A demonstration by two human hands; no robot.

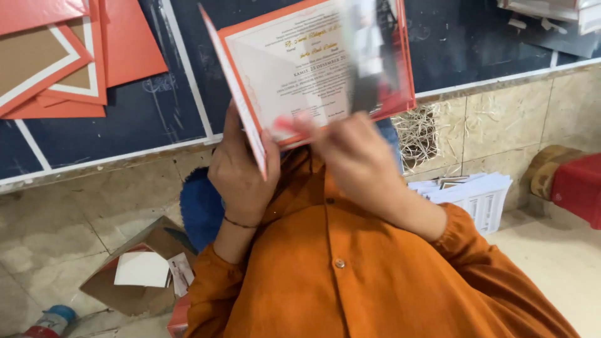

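Your left hand (241,172) is curled round the lower edge of the open card (313,69), thumb on the near face and fingers behind, so it pinches the orange cover at the fold and keeps the flap standing out toward you. Your right hand (357,156) comes up under the card's bottom right, fingers bent against the printed cream page; it is blurred, so whether it grips the page or only presses it you cannot tell. A dark blurred strip (369,56) stands up in front of the right half of the card, above that hand; what it is does not show. The card is held up at chest height between both hands, tilted so its inside faces you, most likely so the print can be read or checked.

Below the hands your orange shirt (350,275) fills the lower frame, with a thin band on the left wrist. Beyond the card lies a dark board (138,112) with white lines, and on its upper left a pile of orange covers (56,56), flat and well apart from your hands. On the tiled floor (75,206) to the left sits an open cardboard box (134,275) with white sheets; to the right, a white basket (479,200) of papers near a red tub (579,188)
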